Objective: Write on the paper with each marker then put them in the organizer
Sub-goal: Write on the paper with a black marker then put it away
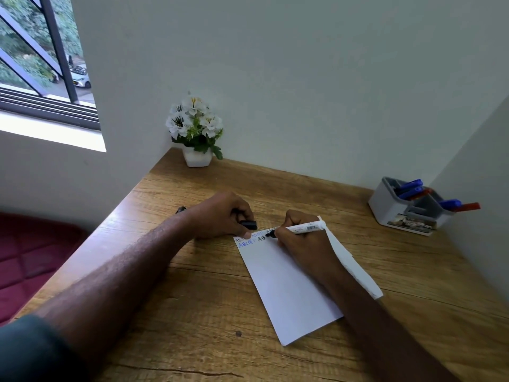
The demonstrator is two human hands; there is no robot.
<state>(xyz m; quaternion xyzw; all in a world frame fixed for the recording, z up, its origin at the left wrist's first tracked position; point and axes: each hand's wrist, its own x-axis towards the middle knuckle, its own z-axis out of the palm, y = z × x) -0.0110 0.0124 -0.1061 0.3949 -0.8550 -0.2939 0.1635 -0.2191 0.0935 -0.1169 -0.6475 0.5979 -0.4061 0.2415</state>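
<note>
A white sheet of paper [286, 285] lies on the wooden desk [192, 312], with blue and black letters along its top edge. My right hand [300, 241] grips a white marker [305, 227] with a black tip, and the tip touches the paper beside the black letters. My left hand [223, 216] rests at the paper's top left corner, pinning it, and its fingers are closed on the black marker cap [248, 224]. A grey organizer [396, 208] stands at the desk's far right and holds several blue and red markers.
A white pot of artificial white flowers [197, 130] stands in the far corner. Another dark marker [181, 209] peeks out behind my left wrist near the desk's left edge. Walls close off the back and right. A window is at the upper left.
</note>
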